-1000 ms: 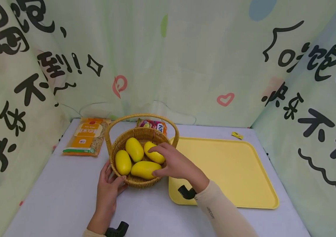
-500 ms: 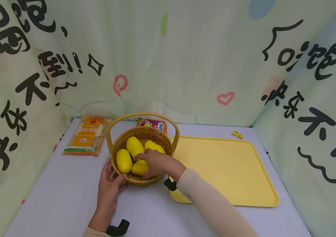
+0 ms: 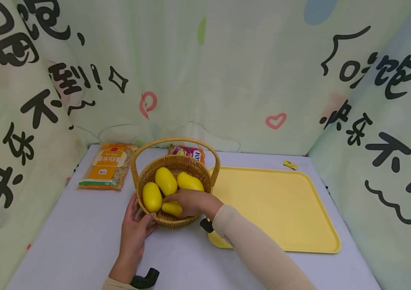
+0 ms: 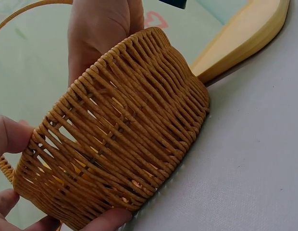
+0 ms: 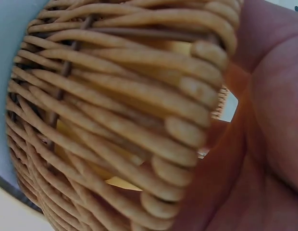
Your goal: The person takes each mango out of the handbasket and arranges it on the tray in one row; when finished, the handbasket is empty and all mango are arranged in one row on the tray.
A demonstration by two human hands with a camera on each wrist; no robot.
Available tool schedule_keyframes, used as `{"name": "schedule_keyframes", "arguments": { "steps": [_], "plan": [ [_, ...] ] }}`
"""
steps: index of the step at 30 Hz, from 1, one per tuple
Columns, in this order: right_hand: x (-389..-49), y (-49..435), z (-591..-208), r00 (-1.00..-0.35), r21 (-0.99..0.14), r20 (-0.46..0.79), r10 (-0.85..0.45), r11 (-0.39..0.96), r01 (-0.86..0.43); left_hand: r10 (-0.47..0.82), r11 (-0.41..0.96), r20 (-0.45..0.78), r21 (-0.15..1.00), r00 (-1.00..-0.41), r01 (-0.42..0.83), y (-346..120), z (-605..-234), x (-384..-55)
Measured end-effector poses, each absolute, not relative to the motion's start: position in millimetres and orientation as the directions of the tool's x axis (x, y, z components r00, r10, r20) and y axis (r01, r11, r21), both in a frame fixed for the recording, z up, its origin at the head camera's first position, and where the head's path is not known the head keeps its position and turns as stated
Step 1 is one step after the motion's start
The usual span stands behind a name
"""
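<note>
A wicker basket [image 3: 177, 162] with a tall arched handle stands on the table, holding several yellow mangoes. My left hand [image 3: 133, 235] grips its front left side, thumb at the rim and fingers along the wall; the left wrist view shows the woven side [image 4: 115, 125] close up. My right hand [image 3: 189, 202] reaches over the right rim and holds the front mango [image 3: 171, 208], whose right part the hand covers. Another mango [image 3: 152, 197] lies left, one [image 3: 166, 181] behind, and one [image 3: 190, 182] at back right. In the right wrist view, the palm [image 5: 279, 120] hangs over the rim.
Right of the basket lies a yellow tray [image 3: 274, 209]. An orange bag of grain [image 3: 105, 167] is at the back left. Behind the basket is a purple and orange snack packet [image 3: 191, 153], partly hidden. A small yellow packet [image 3: 290, 164] lies beyond the tray.
My right hand has moved left and down into the basket, and its fingers have closed around the front mango. My left hand keeps its grip on the basket.
</note>
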State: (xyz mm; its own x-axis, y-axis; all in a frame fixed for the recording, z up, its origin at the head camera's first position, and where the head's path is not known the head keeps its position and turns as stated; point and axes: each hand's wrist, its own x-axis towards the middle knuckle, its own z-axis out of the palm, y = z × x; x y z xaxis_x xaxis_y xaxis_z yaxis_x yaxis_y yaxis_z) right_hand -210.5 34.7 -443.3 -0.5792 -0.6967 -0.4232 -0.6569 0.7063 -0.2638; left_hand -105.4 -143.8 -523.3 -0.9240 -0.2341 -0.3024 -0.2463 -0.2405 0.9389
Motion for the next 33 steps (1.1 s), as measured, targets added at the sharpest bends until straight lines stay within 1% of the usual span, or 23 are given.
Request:
{"name": "schedule_keyframes", "arguments": {
  "steps": [5, 12, 16, 24, 29, 33],
  "plan": [
    [-212.5, 36.1, -447.1, -0.577, -0.277, -0.418, -0.702, 0.703, -0.655, -0.230, -0.242, -0.301, 0.939, -0.925, -0.245, -143.9, -524.7, -105.8],
    [-213.0, 37.4, -448.1, -0.588, -0.271, -0.409, -0.698, 0.708, -0.653, -0.231, -0.237, -0.289, 0.943, -0.929, -0.234, -144.0, -524.9, -104.6],
    [-212.2, 40.6, -444.7, -0.604, -0.289, -0.396, -0.692, 0.718, -0.633, -0.228, -0.234, -0.286, 0.944, -0.931, -0.233, -144.8, -524.4, -104.6],
    [-214.1, 50.6, -433.5, -0.657, -0.377, -0.322, -0.681, 0.729, -0.571, -0.225, -0.223, -0.289, 0.945, -0.930, -0.240, -146.1, -524.2, -106.5],
    [-214.6, 59.0, -425.6, -0.665, -0.453, -0.244, -0.706, 0.689, -0.565, -0.220, -0.222, -0.289, 0.945, -0.932, -0.240, -146.4, -525.0, -106.9],
    [-214.3, 69.1, -421.5, -0.680, -0.534, -0.152, -0.718, 0.638, -0.554, -0.216, -0.225, -0.285, 0.945, -0.934, -0.237, -146.5, -525.9, -107.0]
  ]
}}
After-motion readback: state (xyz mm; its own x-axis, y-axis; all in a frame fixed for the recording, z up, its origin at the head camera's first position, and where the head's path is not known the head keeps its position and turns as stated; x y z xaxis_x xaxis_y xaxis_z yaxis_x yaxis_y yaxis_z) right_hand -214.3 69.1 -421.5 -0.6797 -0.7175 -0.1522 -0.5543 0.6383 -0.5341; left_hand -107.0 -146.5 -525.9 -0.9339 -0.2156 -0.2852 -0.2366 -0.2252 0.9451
